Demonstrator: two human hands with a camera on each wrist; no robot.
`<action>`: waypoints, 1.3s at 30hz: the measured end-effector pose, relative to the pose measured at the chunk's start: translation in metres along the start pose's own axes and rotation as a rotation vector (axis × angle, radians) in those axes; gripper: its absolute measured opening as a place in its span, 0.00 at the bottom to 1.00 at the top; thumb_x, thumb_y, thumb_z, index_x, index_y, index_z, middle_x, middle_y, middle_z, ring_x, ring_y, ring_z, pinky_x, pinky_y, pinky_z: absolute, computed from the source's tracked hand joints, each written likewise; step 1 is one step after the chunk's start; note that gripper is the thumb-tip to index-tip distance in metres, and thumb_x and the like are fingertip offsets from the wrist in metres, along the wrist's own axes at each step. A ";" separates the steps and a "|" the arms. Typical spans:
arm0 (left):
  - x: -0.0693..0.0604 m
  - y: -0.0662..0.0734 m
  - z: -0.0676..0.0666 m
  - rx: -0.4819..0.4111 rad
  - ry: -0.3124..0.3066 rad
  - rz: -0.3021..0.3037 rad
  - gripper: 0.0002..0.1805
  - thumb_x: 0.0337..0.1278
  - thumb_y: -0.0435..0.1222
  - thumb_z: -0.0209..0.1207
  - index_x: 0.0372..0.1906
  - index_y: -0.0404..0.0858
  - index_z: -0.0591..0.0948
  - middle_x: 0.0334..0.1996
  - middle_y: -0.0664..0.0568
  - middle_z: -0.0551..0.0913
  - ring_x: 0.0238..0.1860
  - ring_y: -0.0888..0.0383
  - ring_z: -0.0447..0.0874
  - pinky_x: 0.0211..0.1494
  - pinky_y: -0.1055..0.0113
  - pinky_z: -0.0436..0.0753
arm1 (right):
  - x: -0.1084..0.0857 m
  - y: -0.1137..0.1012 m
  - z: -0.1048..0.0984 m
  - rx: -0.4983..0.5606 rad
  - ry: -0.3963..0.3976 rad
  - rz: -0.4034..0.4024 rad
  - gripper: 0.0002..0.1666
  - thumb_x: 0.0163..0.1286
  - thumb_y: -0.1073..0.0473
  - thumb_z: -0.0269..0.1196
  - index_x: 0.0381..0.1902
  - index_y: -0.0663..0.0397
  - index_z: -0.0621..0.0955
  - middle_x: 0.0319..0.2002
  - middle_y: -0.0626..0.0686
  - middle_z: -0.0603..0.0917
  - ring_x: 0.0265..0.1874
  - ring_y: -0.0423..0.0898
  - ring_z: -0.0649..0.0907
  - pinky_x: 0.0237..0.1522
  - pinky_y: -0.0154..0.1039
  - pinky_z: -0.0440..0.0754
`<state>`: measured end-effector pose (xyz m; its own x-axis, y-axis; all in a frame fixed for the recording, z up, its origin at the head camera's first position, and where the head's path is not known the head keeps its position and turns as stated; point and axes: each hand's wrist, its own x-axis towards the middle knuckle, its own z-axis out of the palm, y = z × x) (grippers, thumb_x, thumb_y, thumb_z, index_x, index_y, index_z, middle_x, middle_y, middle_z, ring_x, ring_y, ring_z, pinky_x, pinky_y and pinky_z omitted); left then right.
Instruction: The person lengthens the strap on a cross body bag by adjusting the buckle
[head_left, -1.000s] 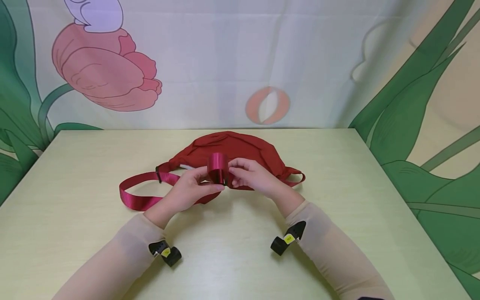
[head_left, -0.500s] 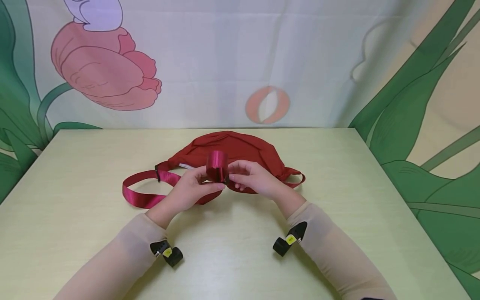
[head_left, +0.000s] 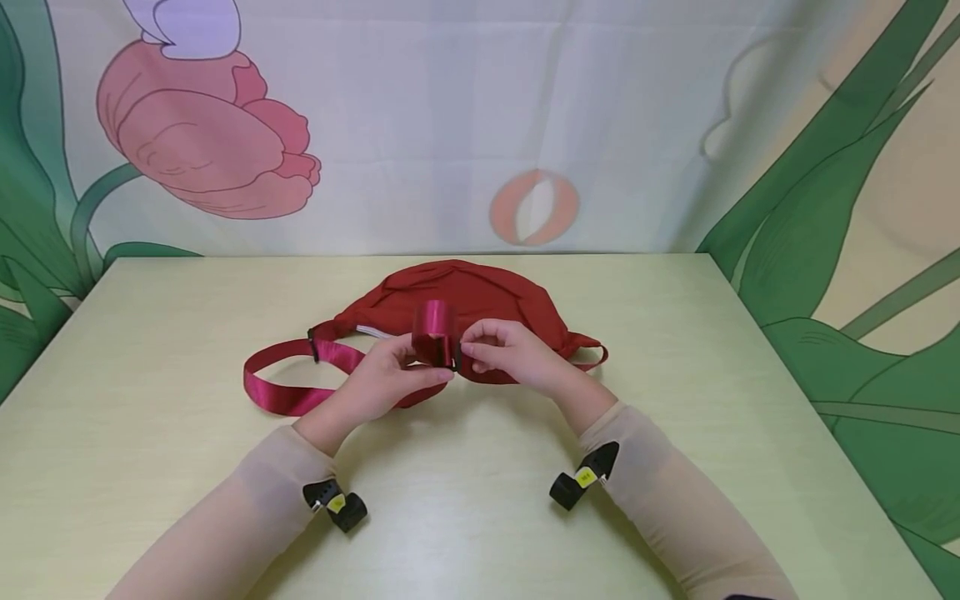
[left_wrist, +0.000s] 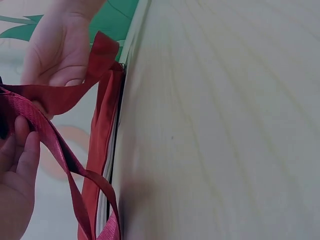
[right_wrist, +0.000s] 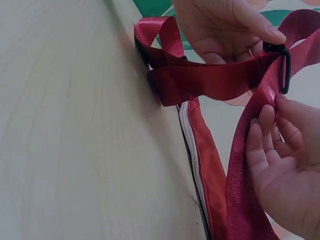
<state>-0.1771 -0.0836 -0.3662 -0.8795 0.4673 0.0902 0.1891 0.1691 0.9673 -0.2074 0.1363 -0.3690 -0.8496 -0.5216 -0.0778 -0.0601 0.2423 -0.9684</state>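
A red waist bag (head_left: 472, 292) lies on the table, its magenta webbing strap (head_left: 281, 402) looping out to the left. Above its front edge, a raised loop of strap (head_left: 433, 321) stands between the two hands. My left hand (head_left: 384, 379) holds a black strap slider (right_wrist: 287, 70), thumb against its end in the right wrist view. Strap passes through the slider. Just beside it, my right hand (head_left: 513, 354) pinches the strap between thumb and fingers. The left wrist view shows the right hand (left_wrist: 57, 55) above and the left hand (left_wrist: 17, 175) below, close to the strap.
The pale wooden table (head_left: 465, 517) extends around the bag. A second slider (head_left: 312, 346) sits on the strap by the bag's left end, and a small loop (head_left: 596, 354) sticks out at its right end. A printed curtain (head_left: 405, 125) hangs behind.
The right hand has shifted slightly right and its fingertips have changed position at the slider, which shows more plainly now. The strap loop on the left has drawn in a little.
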 end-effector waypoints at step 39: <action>0.002 0.004 0.009 -0.047 0.011 -0.006 0.22 0.52 0.32 0.65 0.54 0.36 0.76 0.47 0.46 0.80 0.48 0.52 0.78 0.53 0.58 0.75 | -0.006 0.001 -0.003 0.137 -0.028 0.021 0.15 0.69 0.63 0.55 0.52 0.63 0.73 0.40 0.59 0.78 0.33 0.48 0.80 0.45 0.41 0.80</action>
<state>-0.1745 -0.0742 -0.3645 -0.8851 0.4571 0.0869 0.1635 0.1308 0.9778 -0.2039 0.1423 -0.3690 -0.8349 -0.5406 -0.1031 0.0315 0.1400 -0.9896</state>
